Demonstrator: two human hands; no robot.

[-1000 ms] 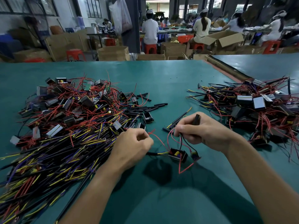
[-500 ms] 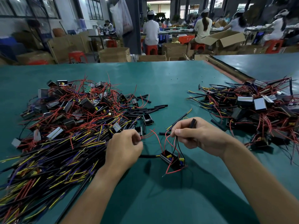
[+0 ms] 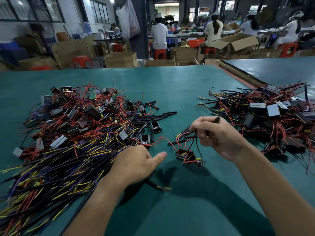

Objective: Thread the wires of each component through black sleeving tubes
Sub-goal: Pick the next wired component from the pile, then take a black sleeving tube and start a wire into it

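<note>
Head view: on your table point(image 3: 170, 82), a big heap point(image 3: 76, 133) of wired parts fills 9 o'clock; a smaller heap point(image 3: 272, 116) lies at 2. Your left hand point(image 3: 136, 166) sits at the big heap's edge, thumb out, fingers hidden, grip unclear. Your right hand point(image 3: 219, 138), just right of centre, pinches a tube point(image 3: 216, 119) and the wires point(image 3: 196, 140) of a component point(image 3: 185, 155) hanging at its 7.

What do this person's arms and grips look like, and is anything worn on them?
The left forearm and right forearm are bare all the way to the frame's edge, with no sleeve in view. The left grip and right grip are ungloved hands. No watch, bracelet or ring shows on the sides facing the camera.
</note>
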